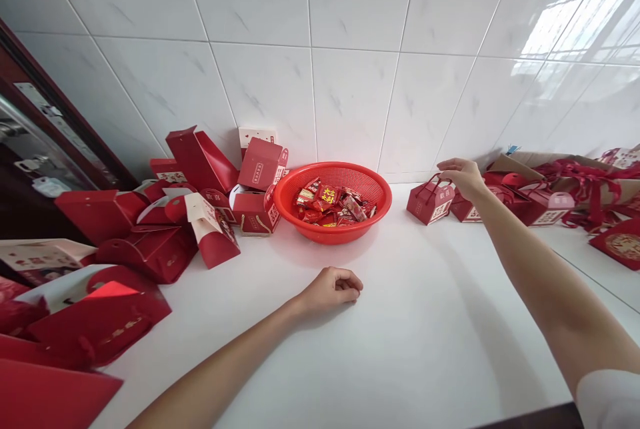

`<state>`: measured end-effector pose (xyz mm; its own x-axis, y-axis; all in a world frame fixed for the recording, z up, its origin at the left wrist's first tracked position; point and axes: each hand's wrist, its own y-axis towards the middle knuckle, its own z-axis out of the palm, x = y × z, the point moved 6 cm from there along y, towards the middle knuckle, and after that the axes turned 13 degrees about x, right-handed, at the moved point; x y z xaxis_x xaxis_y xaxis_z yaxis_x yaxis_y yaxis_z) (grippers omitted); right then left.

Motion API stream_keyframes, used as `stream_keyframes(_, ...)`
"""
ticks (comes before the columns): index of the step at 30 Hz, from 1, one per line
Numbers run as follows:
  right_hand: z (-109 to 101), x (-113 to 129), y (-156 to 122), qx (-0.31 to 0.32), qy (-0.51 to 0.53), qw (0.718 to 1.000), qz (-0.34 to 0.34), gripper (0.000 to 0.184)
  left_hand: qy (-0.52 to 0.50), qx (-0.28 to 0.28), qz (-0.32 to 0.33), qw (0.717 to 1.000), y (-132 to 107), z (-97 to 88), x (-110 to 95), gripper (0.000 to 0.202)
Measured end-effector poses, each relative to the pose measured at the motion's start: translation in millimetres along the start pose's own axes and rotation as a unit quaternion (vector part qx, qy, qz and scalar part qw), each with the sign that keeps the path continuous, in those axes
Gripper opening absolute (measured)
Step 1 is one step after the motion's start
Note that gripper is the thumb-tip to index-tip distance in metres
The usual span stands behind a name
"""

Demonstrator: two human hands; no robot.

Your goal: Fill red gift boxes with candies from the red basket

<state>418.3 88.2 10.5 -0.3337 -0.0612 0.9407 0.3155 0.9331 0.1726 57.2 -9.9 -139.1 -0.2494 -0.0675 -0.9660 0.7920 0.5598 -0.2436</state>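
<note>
My left hand rests on the white tabletop with its fingers loosely curled and nothing visible in them. On the right, my right hand hovers over a small red gift box with a string handle. Its fingers are stretched out at the handle's top; whether they touch the string I cannot tell. The box stands upright and closed beside the wall. Between the hands, farther back, sits a red plastic basket holding several wrapped candies in red packets.
Many red gift boxes, some with open flaps, crowd the left side. More closed boxes and a heap of dark red ribbons lie at the right. A tiled wall bounds the white table behind.
</note>
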Motion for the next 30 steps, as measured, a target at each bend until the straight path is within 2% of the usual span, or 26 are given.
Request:
stream_keyframes(8, 18.5, -8.0, 21.9, -0.023, 0.0, 1.0, -0.012, 0.023, 0.015, -0.004, 0.001, 1.0, 0.6, -0.9, 2.0, 0.012)
stream_keyframes(11, 18.9, -14.5, 23.9, -0.031, -0.02, 0.999, -0.004, 0.022, 0.019, -0.006, 0.003, 1.0, 1.0, -0.7, 2.7, 0.013)
stream_keyframes(16, 1.6, -21.3, 22.8, -0.063, -0.072, 0.995, 0.01, 0.02, 0.031, -0.01, 0.007, 0.999, 1.8, -0.1, 2.7, 0.013)
stream_keyframes(21, -18.4, -14.1, 14.4, -0.075, -0.131, 0.988, 0.017, 0.017, 0.033, -0.005, 0.012, 0.999, 1.5, 0.2, 2.0, 0.013)
stream_keyframes(26, -29.9, -11.9, 2.3, -0.07, -0.167, 0.983, 0.018, 0.016, 0.038, -0.009, 0.014, 0.999, 1.7, -0.3, 2.7, 0.013)
stream_keyframes(30, -36.0, -18.6, 5.6, -0.075, -0.185, 0.98, 0.011, 0.016, 0.038, -0.008, 0.015, 0.999, 2.9, -0.5, 4.0, 0.013)
